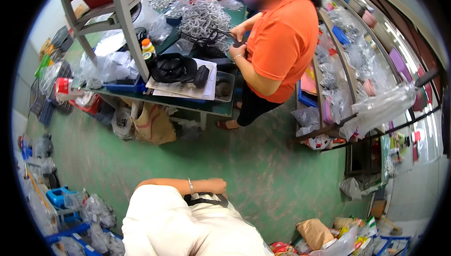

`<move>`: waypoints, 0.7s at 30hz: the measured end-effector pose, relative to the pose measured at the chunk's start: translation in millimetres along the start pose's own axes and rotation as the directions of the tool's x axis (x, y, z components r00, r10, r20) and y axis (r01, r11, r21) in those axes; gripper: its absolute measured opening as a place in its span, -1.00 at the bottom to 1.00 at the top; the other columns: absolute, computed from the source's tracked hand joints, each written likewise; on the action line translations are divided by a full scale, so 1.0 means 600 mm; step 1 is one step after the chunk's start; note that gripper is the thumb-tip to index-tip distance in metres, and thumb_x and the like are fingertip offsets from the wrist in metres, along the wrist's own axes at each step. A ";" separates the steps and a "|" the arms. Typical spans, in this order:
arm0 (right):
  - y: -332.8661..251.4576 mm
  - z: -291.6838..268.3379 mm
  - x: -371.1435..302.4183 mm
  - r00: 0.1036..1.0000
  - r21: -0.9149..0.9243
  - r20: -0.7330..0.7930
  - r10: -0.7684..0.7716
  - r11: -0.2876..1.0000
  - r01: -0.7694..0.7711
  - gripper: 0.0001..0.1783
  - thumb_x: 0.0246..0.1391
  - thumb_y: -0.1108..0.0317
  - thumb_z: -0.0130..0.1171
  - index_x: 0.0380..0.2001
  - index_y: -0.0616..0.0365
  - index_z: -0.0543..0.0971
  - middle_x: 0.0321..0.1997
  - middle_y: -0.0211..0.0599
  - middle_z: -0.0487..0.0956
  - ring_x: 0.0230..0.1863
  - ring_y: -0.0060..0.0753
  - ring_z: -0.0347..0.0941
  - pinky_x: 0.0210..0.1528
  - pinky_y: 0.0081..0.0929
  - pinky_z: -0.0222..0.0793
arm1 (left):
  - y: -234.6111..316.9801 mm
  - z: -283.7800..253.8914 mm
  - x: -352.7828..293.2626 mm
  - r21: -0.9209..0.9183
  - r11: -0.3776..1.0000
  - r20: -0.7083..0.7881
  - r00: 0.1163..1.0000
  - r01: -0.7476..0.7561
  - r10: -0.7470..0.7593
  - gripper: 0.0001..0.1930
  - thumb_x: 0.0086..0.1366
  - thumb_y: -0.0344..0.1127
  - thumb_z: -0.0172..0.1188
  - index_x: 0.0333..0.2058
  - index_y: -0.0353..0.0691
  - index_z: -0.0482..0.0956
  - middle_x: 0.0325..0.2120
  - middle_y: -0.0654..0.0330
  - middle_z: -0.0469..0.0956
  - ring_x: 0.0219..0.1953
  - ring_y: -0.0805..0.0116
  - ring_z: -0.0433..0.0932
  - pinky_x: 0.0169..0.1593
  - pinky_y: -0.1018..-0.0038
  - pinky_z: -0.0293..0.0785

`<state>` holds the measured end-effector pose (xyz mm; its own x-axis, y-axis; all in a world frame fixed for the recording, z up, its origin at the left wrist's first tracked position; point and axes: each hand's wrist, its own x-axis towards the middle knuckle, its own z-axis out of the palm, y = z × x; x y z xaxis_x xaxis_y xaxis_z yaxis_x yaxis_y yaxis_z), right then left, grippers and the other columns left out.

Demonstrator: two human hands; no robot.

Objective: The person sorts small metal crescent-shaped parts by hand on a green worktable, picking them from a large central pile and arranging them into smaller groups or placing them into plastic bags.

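My left hand (pixel 216 185) is in front of my white top, with a silver bracelet on its wrist. Its fingers look curled, and whatever they may hold is hidden from this view. Just below it, a black strap-like thing (pixel 206 200) lies across my front; whether the hand touches it cannot be told. My right hand is out of the picture. Beyond the floor gap, a person in an orange shirt (pixel 286 45) stands at a green table (pixel 218 108). That person's two hands hold a small dark thing (pixel 237 44) beside black cords.
On the table are a heap of grey rings (pixel 199 21), a black cap (pixel 173 68), papers (pixel 181 87) and a bottle (pixel 148 46). A sack (pixel 152 124) stands underneath. Loaded shelves (pixel 350 63) line the right. Bags (pixel 314 234) and blue crates (pixel 77 237) crowd the near corners.
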<state>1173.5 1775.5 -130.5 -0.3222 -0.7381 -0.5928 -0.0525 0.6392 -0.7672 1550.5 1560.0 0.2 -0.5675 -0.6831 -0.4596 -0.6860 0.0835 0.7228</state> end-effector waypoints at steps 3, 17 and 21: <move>-0.074 -0.016 0.039 0.998 -0.076 0.066 -0.013 0.997 0.018 -0.74 0.07 0.36 0.11 -0.21 0.31 0.47 -0.41 -0.19 0.58 -0.43 -0.47 0.47 -0.38 -0.54 0.41 | -0.012 -0.001 0.003 -0.022 0.985 -0.082 0.981 0.173 -0.175 -0.69 0.09 -0.22 -0.02 -0.42 -0.36 0.57 -0.43 -0.17 0.54 -0.34 -0.11 0.53 -0.22 0.14 0.45; -0.402 -0.015 0.155 0.968 -0.288 0.252 -0.005 0.954 0.080 -0.71 0.07 0.28 0.11 -0.22 0.27 0.49 -0.38 -0.19 0.57 -0.43 -0.38 0.50 -0.41 -0.46 0.42 | -0.016 0.041 0.039 -0.506 0.829 -0.409 0.779 0.239 -0.475 -0.78 0.09 -0.24 0.05 -0.36 -0.21 0.59 -0.45 -0.01 0.57 -0.35 0.02 0.55 -0.21 0.23 0.47; -0.433 0.013 0.163 0.974 -0.265 0.225 -0.005 0.962 0.066 -0.71 0.05 0.27 0.13 -0.23 0.26 0.49 -0.39 -0.19 0.58 -0.43 -0.39 0.50 -0.41 -0.47 0.42 | -0.085 0.045 0.066 -0.610 0.764 -0.470 0.678 0.212 -0.564 -0.80 0.08 -0.27 0.07 -0.39 -0.21 0.61 -0.44 0.01 0.58 -0.34 0.09 0.57 -0.19 0.30 0.49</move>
<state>1163.1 1535.7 8.6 -0.1006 -0.7710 -0.6288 -0.3223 0.6232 -0.7125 1550.5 1548.0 -68.7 0.2163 -0.8518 -0.4771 -0.3665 -0.5238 0.7690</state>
